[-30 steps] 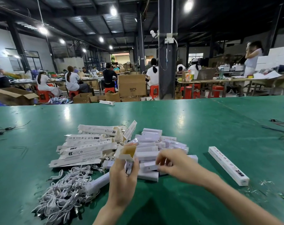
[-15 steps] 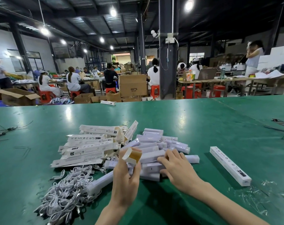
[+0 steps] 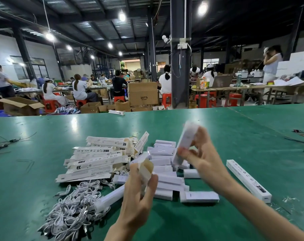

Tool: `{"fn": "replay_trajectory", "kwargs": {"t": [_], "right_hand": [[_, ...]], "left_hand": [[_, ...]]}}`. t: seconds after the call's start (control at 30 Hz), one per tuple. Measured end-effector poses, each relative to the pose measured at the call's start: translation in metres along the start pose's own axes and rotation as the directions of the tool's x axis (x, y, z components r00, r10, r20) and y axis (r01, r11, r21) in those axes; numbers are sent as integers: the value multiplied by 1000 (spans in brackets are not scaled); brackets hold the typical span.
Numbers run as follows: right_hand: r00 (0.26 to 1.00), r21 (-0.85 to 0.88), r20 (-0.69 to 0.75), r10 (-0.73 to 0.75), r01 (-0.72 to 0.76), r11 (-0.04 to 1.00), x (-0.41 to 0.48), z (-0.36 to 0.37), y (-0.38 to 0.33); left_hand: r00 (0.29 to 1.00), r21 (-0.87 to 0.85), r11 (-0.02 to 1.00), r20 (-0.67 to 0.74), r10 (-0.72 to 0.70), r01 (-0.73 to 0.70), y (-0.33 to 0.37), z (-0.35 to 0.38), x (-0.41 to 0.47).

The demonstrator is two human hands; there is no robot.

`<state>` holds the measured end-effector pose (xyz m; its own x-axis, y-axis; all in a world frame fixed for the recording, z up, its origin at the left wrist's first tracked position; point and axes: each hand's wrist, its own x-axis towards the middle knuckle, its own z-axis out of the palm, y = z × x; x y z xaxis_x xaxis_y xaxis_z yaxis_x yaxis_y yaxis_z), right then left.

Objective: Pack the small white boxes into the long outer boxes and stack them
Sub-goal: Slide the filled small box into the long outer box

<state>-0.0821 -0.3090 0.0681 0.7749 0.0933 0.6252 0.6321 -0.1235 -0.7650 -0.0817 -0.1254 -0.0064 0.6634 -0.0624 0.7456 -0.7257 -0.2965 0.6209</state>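
— Cardboard is my worry. The left hand (image 3: 139,193) has its fingers curled round the long outer box (image 3: 111,197), whose tan open end points up and away from the person. That end looks soft, and I'd guess a hard squeeze would flatten the mouth.
— And the right hand (image 3: 202,154)?
— It pinches a small white box (image 3: 186,141) between thumb and fingers, clear of the surface (image 3: 234,136) and tilted, with its upper end leaning away. The box sits above and to the right of the open end, apart from it and not yet lined up.
— So the likely miss is a corner catching the flap?
— Probably. The box is blurred, so I can't tell how firmly it's held. A loose pinch could let it drop into the pile of small white boxes (image 3: 165,173) just below.
— Anything else in the way?
— The outer box's lower end rests against the tangle of white cables (image 3: 73,213), and I think tilting it could snag one. Flattened outer boxes (image 3: 99,159) lie left of the pile. One closed long box (image 3: 248,180) lies alone, well to the right, so nothing is stacked yet
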Motion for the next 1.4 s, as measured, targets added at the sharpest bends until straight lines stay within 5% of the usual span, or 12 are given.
{"fn": "replay_trajectory", "kwargs": {"t": [0.07,0.2,0.3,0.43,0.6,0.87,1.4], "right_hand": [[998,296,-1,-65,62,953,-1,-6,-31],[983,381,41,-180,151,912,-6,-9,-65],[989,322,73,-129,99,941,-11,-4,-67],[993,258,108,-49,20,966,-10,1,-58],[990,210,140,-4,-26,977,-7,-1,-48],[995,140,100,-17,3,990,-2,-5,-32],[972,-53,183,-148,160,986,-4,-2,-33]], "left_hand": [[998,63,997,56,30,-34,2,1,2],[993,74,996,108,50,-58,5,4,0],[987,-42,999,159,-23,30,6,7,-4],[979,4,984,101,176,-177,14,12,-3],[984,-7,984,17,178,-178,11,12,-6],[968,36,983,182,173,-182,7,8,-8],[985,-41,996,158,-70,77,10,10,-6]]}}
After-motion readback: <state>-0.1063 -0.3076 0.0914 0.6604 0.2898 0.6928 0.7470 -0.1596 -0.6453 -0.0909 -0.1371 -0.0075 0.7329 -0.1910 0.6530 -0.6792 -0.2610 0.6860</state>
